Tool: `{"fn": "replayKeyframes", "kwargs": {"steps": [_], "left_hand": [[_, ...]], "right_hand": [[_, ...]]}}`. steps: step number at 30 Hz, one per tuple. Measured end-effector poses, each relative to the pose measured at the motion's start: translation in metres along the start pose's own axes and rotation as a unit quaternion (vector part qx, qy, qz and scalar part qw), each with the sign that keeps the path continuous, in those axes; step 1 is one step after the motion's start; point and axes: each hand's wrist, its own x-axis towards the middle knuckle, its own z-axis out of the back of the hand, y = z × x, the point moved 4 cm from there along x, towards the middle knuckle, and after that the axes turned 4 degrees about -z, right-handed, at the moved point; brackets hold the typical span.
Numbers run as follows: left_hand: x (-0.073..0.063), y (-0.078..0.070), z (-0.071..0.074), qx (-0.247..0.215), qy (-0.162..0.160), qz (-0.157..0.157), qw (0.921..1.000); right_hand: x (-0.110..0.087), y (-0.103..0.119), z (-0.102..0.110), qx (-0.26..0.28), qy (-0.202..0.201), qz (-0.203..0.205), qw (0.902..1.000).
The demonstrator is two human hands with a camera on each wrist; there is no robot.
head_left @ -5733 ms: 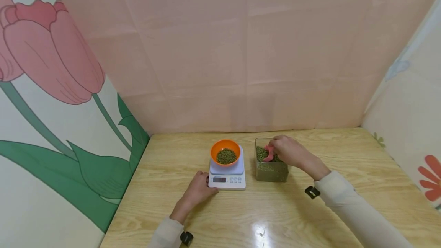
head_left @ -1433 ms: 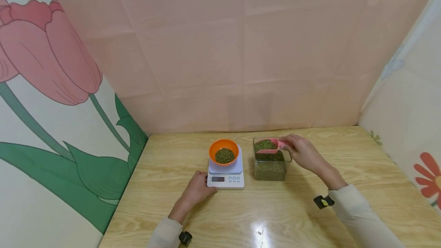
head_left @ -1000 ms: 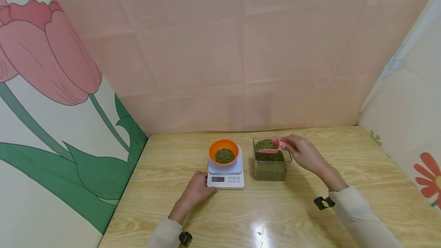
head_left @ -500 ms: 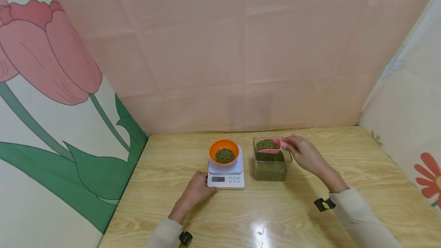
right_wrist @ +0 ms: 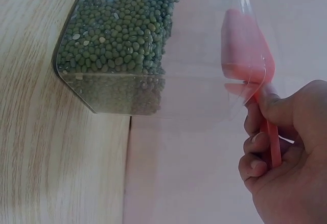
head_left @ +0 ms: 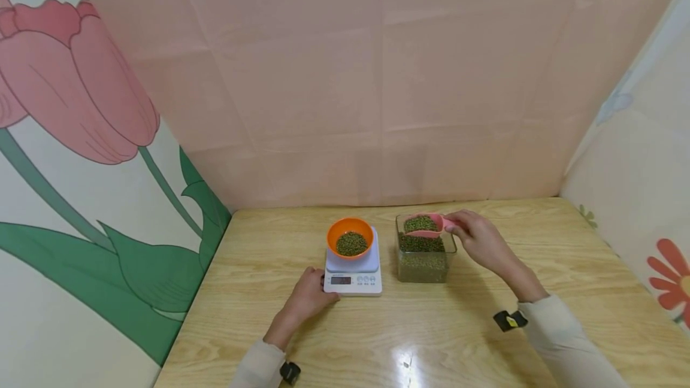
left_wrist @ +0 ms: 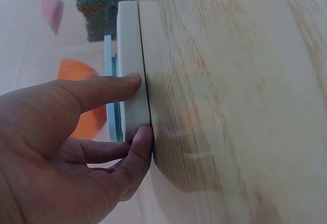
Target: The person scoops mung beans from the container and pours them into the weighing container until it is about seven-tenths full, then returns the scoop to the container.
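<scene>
**Loaded pink scoop (head_left: 439, 224) held above a clear container (head_left: 423, 269) of mung beans (head_left: 423, 245)**

The right hand (head_left: 477, 238), at the container's two-to-three o'clock, has its fingers curled firmly round the scoop's handle. The scoop's heaped mouth points to nine o'clock over the beans below; whether it touches the rim cannot be told.

The left hand (head_left: 311, 295) grips the digital kitchen scale (head_left: 353, 283) at its eight o'clock corner, thumb on the front edge, fingers bent against the side. The display is too small to read. An orange bowl (head_left: 345, 226) with more beans sits upright toward the scale's twelve o'clock. The container stands near the scale's three o'clock, apart from it, on the wood-grain desk (head_left: 248, 268).
</scene>
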Motion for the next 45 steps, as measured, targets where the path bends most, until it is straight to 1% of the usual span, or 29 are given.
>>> {"fn": "replayKeyframes", "kwargs": {"steps": [7, 14, 21, 30, 40, 45], "left_hand": [[0.000, 0.000, 0.000, 0.003, -0.001, -0.004, 1.0000], [0.000, -0.002, 0.002, 0.008, 0.001, -0.018, 0.9998], [-0.001, -0.002, 0.002, 0.005, -0.001, -0.008, 1.0000], [0.000, -0.001, 0.001, 0.013, 0.000, -0.009, 0.9999], [0.000, -0.002, 0.001, 0.008, 0.002, -0.017, 0.9998], [0.000, -0.001, 0.000, 0.003, 0.001, -0.011, 0.9999]], "right_hand": [[0.001, 0.001, 0.002, 0.005, 0.002, -0.004, 1.0000], [0.003, -0.001, 0.003, 0.003, 0.002, -0.004, 1.0000], [0.008, 0.001, 0.002, 0.008, -0.007, 0.005, 0.9999], [0.015, 0.009, 0.002, 0.012, 0.010, -0.002, 0.9999], [0.021, 0.020, -0.003, 0.023, 0.014, 0.001, 0.9996], [0.025, 0.026, -0.008, 0.034, 0.023, 0.000, 0.9991]]}}
